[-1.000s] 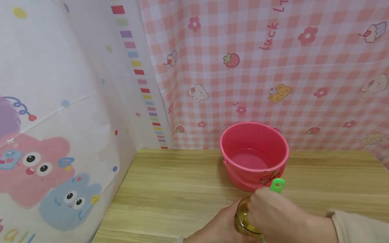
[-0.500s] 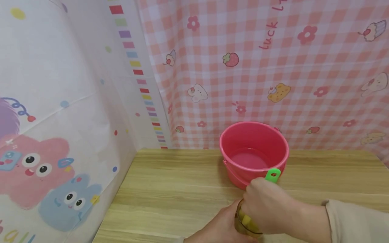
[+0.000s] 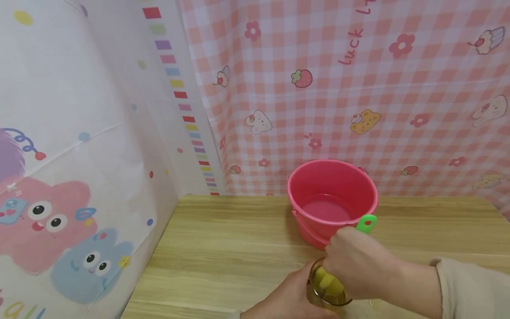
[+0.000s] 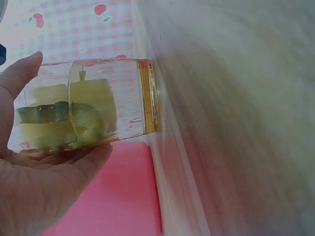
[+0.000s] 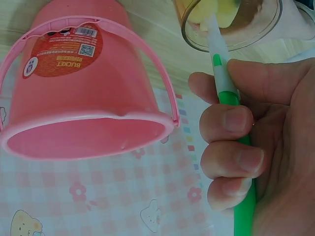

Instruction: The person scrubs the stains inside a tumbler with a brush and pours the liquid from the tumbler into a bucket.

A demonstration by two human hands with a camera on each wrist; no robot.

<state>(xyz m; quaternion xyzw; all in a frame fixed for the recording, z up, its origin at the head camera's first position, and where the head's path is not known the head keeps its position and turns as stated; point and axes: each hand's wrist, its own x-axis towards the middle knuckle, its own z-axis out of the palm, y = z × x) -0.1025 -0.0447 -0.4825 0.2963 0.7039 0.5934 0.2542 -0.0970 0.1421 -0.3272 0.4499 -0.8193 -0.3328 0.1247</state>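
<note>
My left hand [image 3: 287, 297] grips a clear amber-tinted drinking glass [image 4: 130, 98] near the table's front edge, fingers and thumb wrapped round its side. In the glass sits the yellow sponge head [image 3: 328, 283] of a cup brush, visible through the wall in the left wrist view. My right hand [image 3: 360, 263] holds this brush by its green handle [image 5: 243, 196], fingers curled round it, thumb up by the pale neck [image 5: 220, 45]. The handle's holed end [image 3: 367, 223] sticks out beyond the fist. In the left wrist view, darker green and grey parts show among the sponge.
A pink bucket [image 3: 304, 228] stands just beyond my hands, its handle [image 5: 147, 46] folded down and a printed label [image 5: 69, 49] on its side. Behind the wooden table [image 3: 215, 248] hangs a pink checked cloth [image 3: 326, 102]; a white patterned cloth [image 3: 119, 186] borders the left.
My right hand with the brush has shifted forward and left, then back to the right. More of the sponge shows at the glass's mouth. The left hand and bucket hold their places.
</note>
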